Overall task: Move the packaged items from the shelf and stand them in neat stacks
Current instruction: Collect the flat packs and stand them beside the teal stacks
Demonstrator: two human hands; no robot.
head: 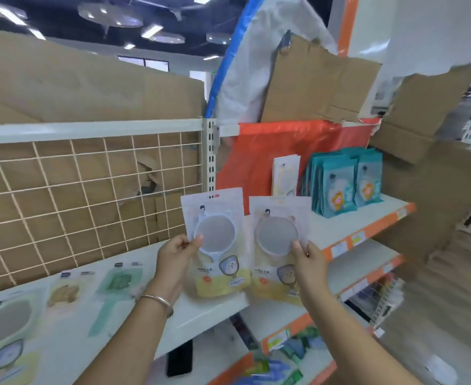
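Observation:
My left hand [174, 255] pinches the left edge of a pale packaged hand mirror [216, 243] and holds it upright in front of the shelf. My right hand [309, 259] pinches a second, matching mirror package [277, 245] just beside it, also upright. On the right shelf [348, 223] behind them stands a cream package stack [285, 175] and rows of teal packages [337, 184]. Several more packages, including a green one [114, 284], lie flat on the left white shelf [70, 337].
A wire grid panel [89, 195] backs the left shelf, with cardboard behind it. Orange plastic sheeting [281, 143] and torn cardboard rise behind the right shelf. Lower shelves [289, 354] hold green and blue items. A black object [179, 359] lies below the left shelf.

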